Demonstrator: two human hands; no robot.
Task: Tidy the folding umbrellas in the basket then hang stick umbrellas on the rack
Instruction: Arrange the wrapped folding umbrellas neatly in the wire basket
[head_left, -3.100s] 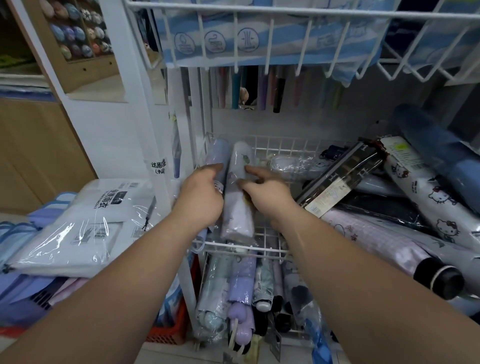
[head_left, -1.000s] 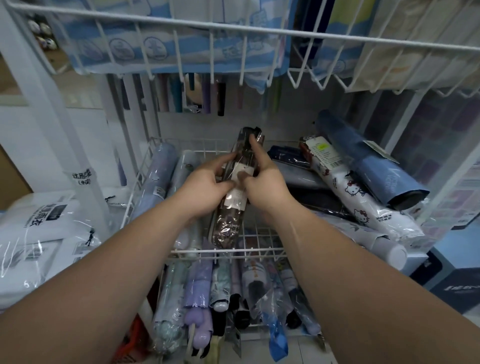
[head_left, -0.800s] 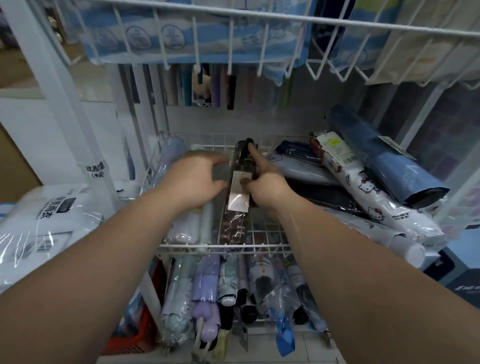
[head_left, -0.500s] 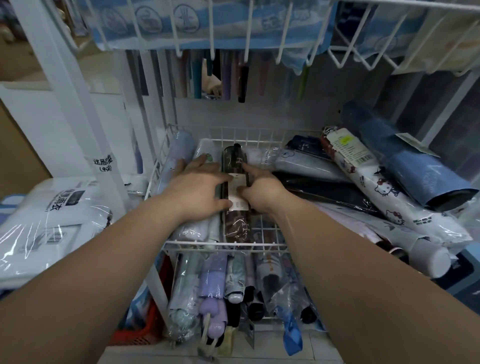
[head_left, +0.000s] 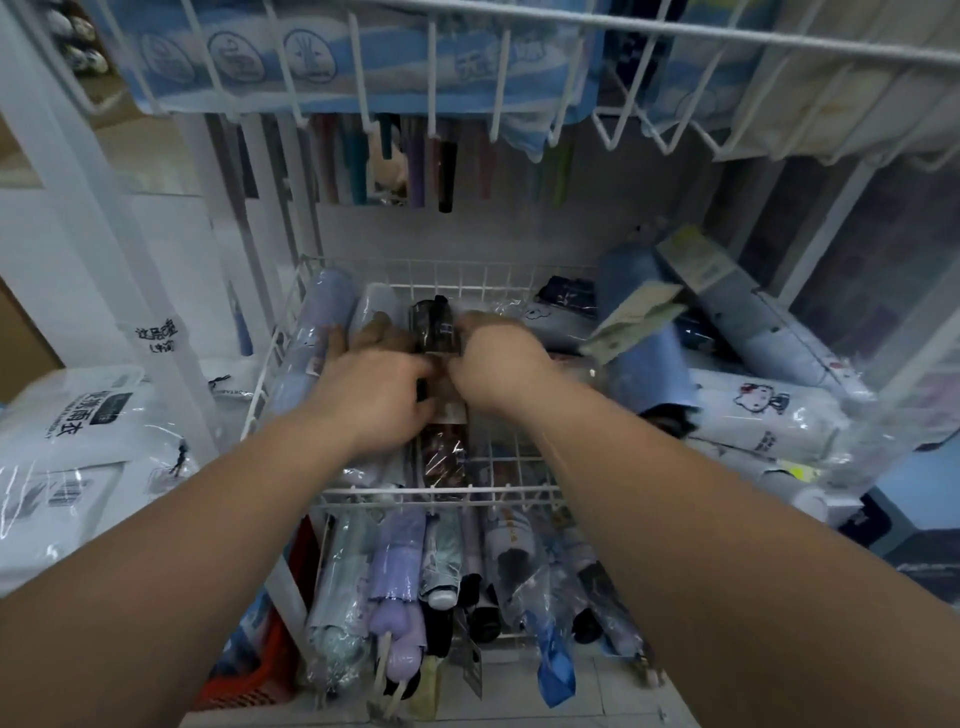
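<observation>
A dark folding umbrella (head_left: 439, 332) in clear wrap lies lengthwise in the white wire basket (head_left: 441, 491), its cap toward the back. My left hand (head_left: 371, 397) presses on its left side and my right hand (head_left: 501, 366) on its right, fingers curled around it. To its left lie a white-wrapped umbrella (head_left: 376, 312) and a lavender folding umbrella (head_left: 311, 353), lined up the same way. On the right, a blue umbrella (head_left: 649, 358) with a paper tag, a Hello Kitty umbrella (head_left: 763, 415) and others lie in a loose pile. Stick umbrellas (head_left: 415, 166) hang at the back.
A wire shelf (head_left: 519, 31) with blue packages runs overhead. Below the basket, several folding umbrellas (head_left: 410, 571) stand handles-out in a lower bin. Packaged raincoats (head_left: 67, 431) lie at left beside a white post (head_left: 104, 218). A red crate (head_left: 244, 680) sits on the floor.
Both hands brought the dark umbrella down from a raised tilt and laid it flat in the basket beside the white one. The pile on the right has shifted, and the blue umbrella slid forward.
</observation>
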